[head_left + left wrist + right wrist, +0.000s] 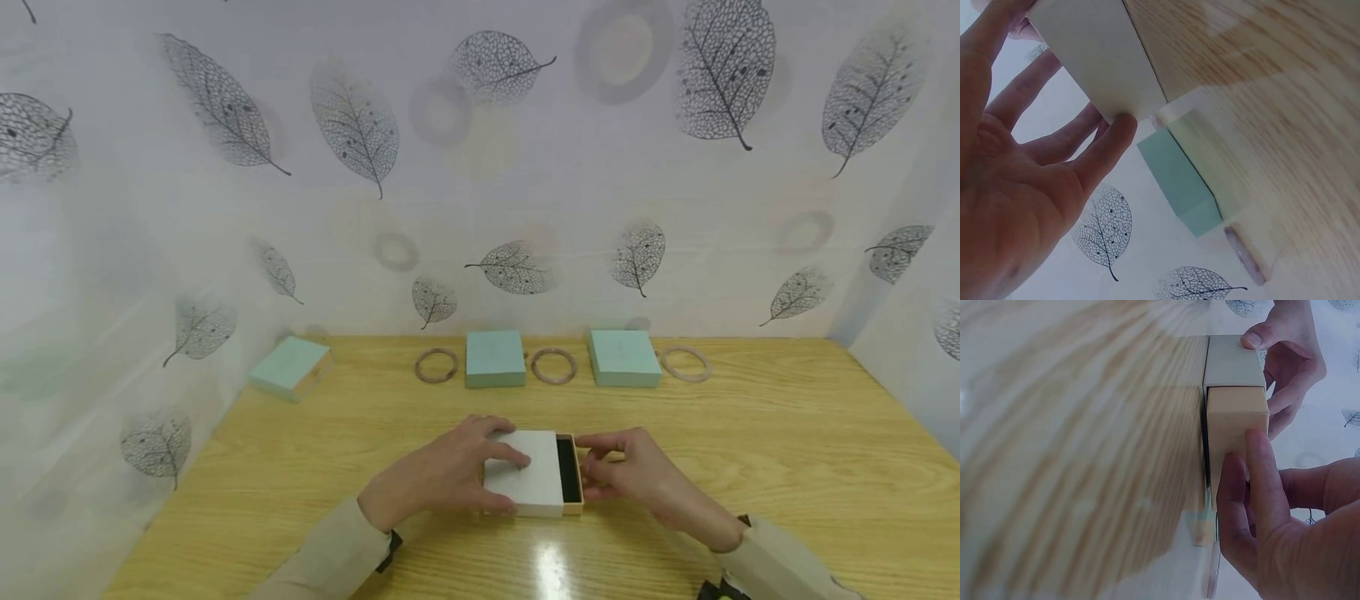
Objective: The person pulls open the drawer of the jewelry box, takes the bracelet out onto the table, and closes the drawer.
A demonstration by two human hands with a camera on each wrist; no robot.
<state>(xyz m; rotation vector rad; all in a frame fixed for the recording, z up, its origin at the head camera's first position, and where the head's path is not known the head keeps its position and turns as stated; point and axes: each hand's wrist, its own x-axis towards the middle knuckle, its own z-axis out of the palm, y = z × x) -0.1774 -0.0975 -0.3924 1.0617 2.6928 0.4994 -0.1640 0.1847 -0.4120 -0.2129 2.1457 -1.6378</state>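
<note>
A white box sleeve (536, 483) lies on the table in front of me. Out of its right end sticks a tan drawer (1229, 422), its lining (569, 471) black where it shows. My left hand (453, 467) grips the sleeve from the left, thumb on the near side, one finger over the top and others at the far edge. Bent fingertips of my right hand (641, 475) touch the drawer's outer end. In the right wrist view, two of those fingers rest against the tan end face. What lies deeper inside the box is hidden.
Along the back stand mint boxes, one at left (291, 367), one in the middle (495, 358) and one at right (625, 358). Ring-shaped bangles lie between and beside them: left (418, 372), middle (536, 372), right (701, 375). A leaf-print cloth (510, 192) hangs behind the table.
</note>
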